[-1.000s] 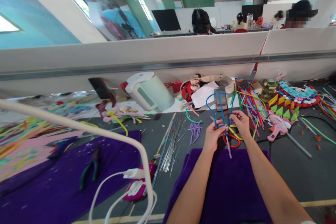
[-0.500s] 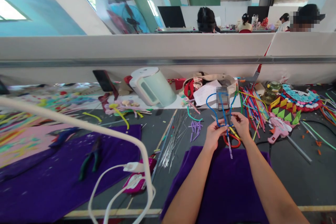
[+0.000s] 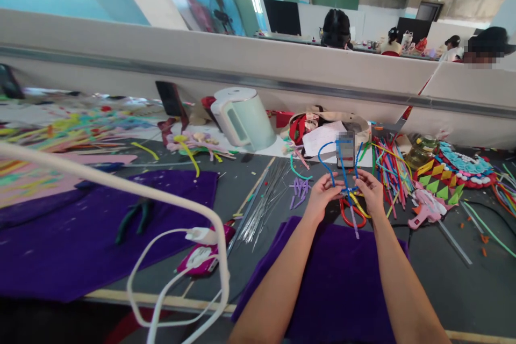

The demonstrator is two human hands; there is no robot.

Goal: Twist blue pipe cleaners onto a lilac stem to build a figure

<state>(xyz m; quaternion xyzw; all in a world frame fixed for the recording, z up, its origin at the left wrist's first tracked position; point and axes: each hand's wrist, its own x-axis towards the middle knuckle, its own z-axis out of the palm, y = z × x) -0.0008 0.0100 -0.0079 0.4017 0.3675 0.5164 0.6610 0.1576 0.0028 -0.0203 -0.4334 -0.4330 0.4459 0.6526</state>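
Between my hands is a blue pipe-cleaner shape (image 3: pixel 344 164), with a curved loop on its left, upright strands and a lilac stem (image 3: pixel 355 220) hanging below. My left hand (image 3: pixel 321 194) pinches its lower left side. My right hand (image 3: pixel 370 189) grips the lower right side, fingers closed near the crossing. Behind and below the shape lie red-handled scissors (image 3: pixel 345 218), partly covered by the blue strands. A folded purple cloth (image 3: pixel 338 279) lies under my forearms. Beyond the shape, a phone (image 3: pixel 345 158) leans against a bag.
Colourful pipe cleaners (image 3: pixel 389 169), a pink glue gun (image 3: pixel 423 209) and a glass jar (image 3: pixel 421 149) lie to the right. Silver wires (image 3: pixel 260 207), short purple pieces (image 3: pixel 299 193) and a kettle (image 3: pixel 244 118) are left of centre. A white cable (image 3: pixel 161 172) arches across the left foreground.
The view has tilted and shifted. My left hand has moved from the crossing toward the loop's left side; my right hand has come slightly lower on the blue strands.
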